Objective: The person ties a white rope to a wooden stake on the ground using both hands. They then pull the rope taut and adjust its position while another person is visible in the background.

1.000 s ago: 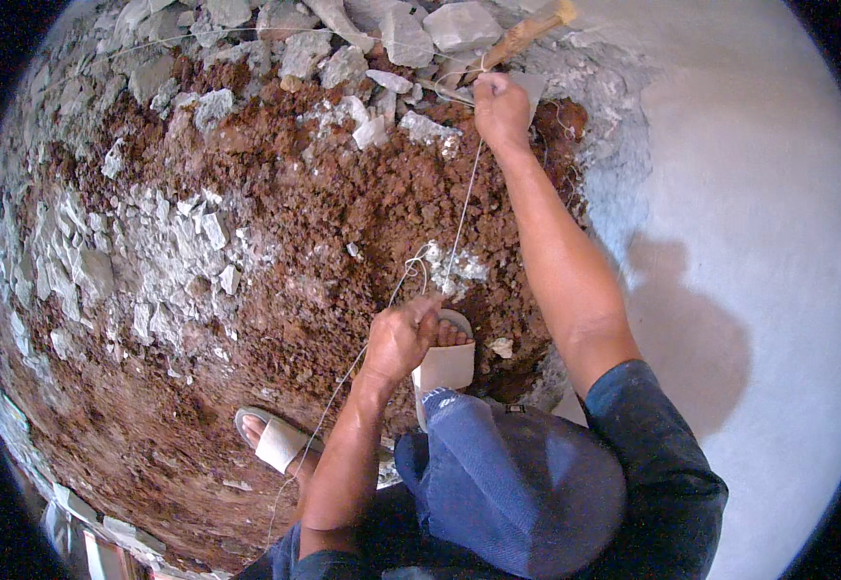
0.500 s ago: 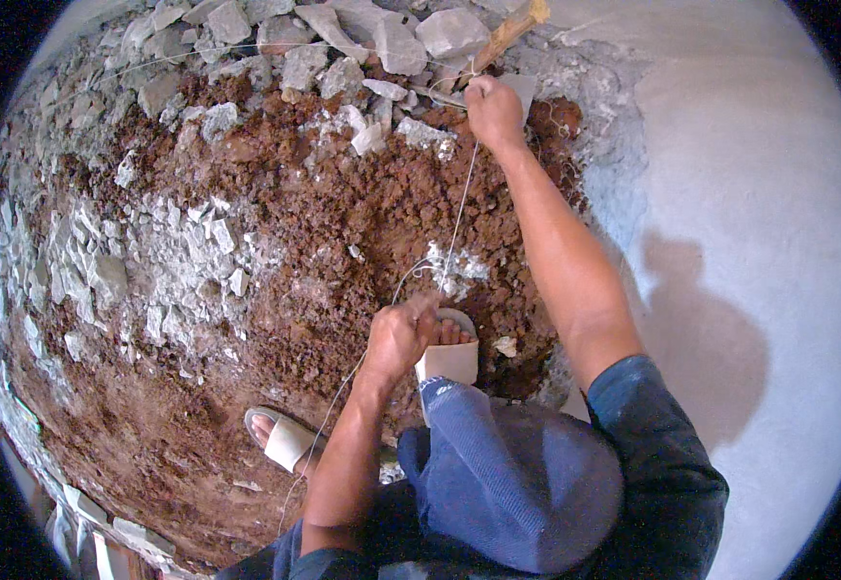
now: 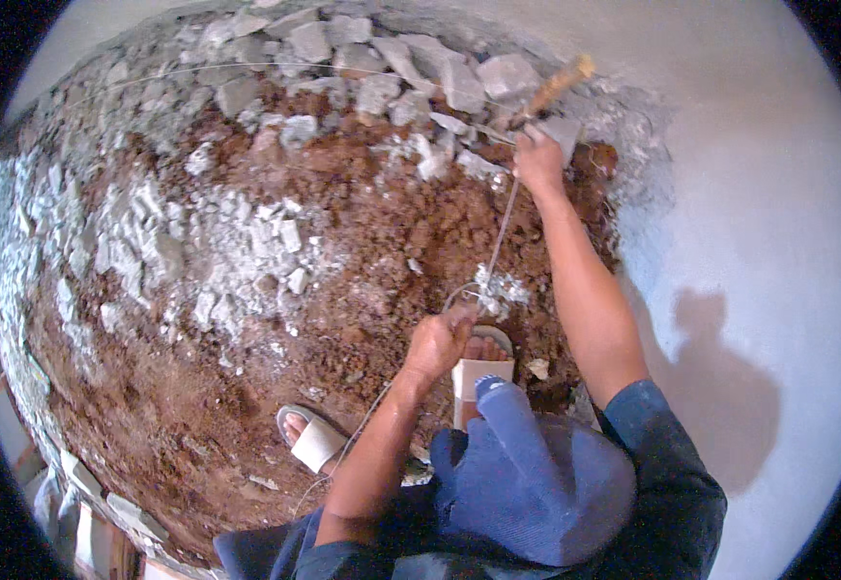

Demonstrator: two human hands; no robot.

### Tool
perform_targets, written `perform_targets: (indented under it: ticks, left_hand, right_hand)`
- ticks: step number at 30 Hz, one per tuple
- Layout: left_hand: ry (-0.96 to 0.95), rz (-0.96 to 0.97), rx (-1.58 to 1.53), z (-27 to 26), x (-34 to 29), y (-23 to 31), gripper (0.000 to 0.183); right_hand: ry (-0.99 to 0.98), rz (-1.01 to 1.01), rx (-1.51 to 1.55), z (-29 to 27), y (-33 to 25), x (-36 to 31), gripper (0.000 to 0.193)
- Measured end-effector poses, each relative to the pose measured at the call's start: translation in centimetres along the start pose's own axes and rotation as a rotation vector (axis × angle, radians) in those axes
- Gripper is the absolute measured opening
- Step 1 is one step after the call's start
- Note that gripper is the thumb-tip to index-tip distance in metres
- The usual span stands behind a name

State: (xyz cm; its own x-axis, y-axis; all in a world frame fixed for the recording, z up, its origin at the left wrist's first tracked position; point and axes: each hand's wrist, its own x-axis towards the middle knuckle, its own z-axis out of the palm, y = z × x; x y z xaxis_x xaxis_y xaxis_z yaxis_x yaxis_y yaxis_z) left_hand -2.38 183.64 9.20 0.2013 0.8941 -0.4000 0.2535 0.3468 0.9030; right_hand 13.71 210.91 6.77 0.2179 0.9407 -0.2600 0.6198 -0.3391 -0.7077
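A thin pale string (image 3: 504,232) runs taut between my two hands. My right hand (image 3: 539,162) is closed on it, beside a wooden stake (image 3: 561,87) that leans among stones near the wall. Lower down, in front of my right foot, my left hand (image 3: 438,340) pinches the string's other end. A small loop shows above its fingers, and a slack length trails down along my left forearm. Another stretch of string crosses the far stones to the left of the stake.
Reddish-brown soil (image 3: 362,261) slopes under me, with a patch of white rubble (image 3: 246,242) at the left. Broken stones (image 3: 464,87) line the far edge. A pale plastered wall (image 3: 759,193) rises at the right. My sandals (image 3: 319,445) stand on the soil; blue knitted cloth (image 3: 536,483) covers the lower middle.
The whole scene has shifted right and down in the picture. My right hand stays by the stake and my left by my foot, with the string still taut between them.
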Motion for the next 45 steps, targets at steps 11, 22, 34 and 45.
perform_targets:
  ticks: [11, 22, 34, 45]
  left_hand:
    - [0.029, -0.346, 0.325, -13.5, -13.0, 8.8, 0.019]
    - [0.224, -0.519, 0.273, -13.6, -42.1, 28.5, 0.017]
    - [0.959, -0.78, 0.08, -5.6, -68.0, 40.4, 0.019]
    - [1.649, -0.944, -0.293, 2.9, -96.8, 33.3, 0.025]
  right_hand:
    - [-0.146, 0.33, 0.327, -6.3, -9.1, -18.9, 0.04]
    - [-1.397, -0.168, -0.309, -16.2, -28.1, -38.9, 0.022]
    - [-1.615, -1.449, -1.204, -25.1, -48.0, -49.7, 0.035]
    - [-1.891, -1.22, -1.155, -18.9, -52.8, -88.5, 0.027]
